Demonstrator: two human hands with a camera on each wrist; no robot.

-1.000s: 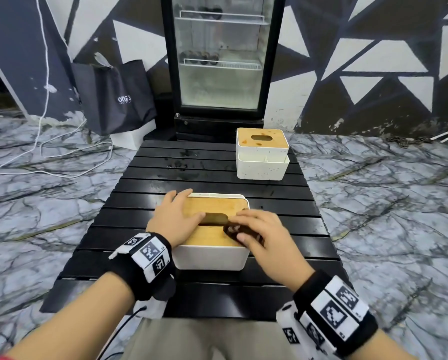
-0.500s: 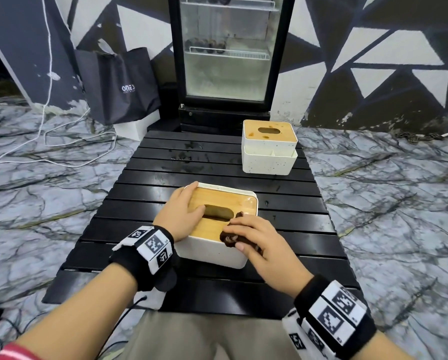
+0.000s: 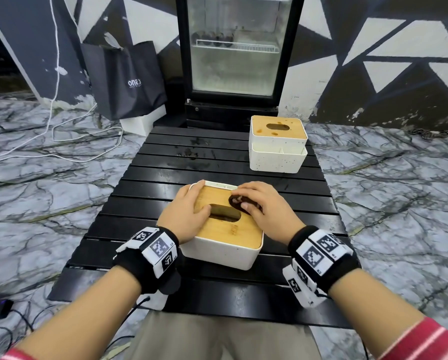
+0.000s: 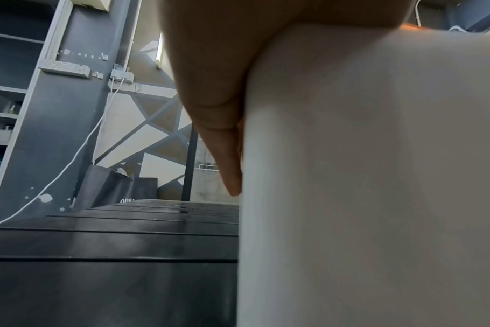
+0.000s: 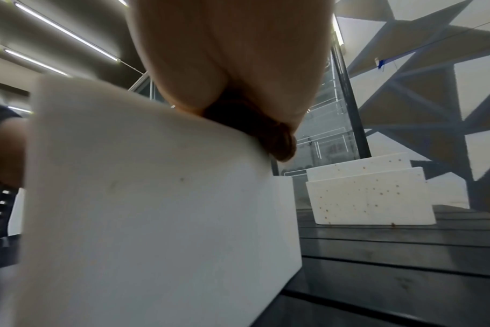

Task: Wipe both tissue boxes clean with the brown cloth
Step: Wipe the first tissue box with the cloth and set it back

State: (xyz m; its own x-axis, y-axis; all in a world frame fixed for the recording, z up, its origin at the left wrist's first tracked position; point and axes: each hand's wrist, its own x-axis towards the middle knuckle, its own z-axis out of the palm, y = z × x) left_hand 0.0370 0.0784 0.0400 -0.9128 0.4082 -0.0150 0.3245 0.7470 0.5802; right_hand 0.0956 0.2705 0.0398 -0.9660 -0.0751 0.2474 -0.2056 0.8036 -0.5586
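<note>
The near tissue box (image 3: 225, 245), white with a bamboo lid and a dark slot, sits at the middle of the black slatted table (image 3: 217, 162). My left hand (image 3: 189, 211) lies over its left edge, thumb by the slot, fingers down the white side (image 4: 350, 177). My right hand (image 3: 259, 206) holds the bunched brown cloth (image 3: 239, 202) and presses it on the far right part of the lid; the cloth (image 5: 269, 135) shows under the fingers at the box's top edge. The second tissue box (image 3: 277, 144), speckled with brown stains (image 5: 369, 194), stands at the table's far right.
A glass-door fridge (image 3: 233, 48) stands behind the table, with a black bag (image 3: 124, 79) to its left. White cables (image 3: 62, 141) trail over the marble floor on the left. Wet smears (image 3: 189, 154) mark the far slats.
My right hand has slid the cloth from the lid's near right part toward its far right part. The box now lies turned a little. The left hand still holds its left edge.
</note>
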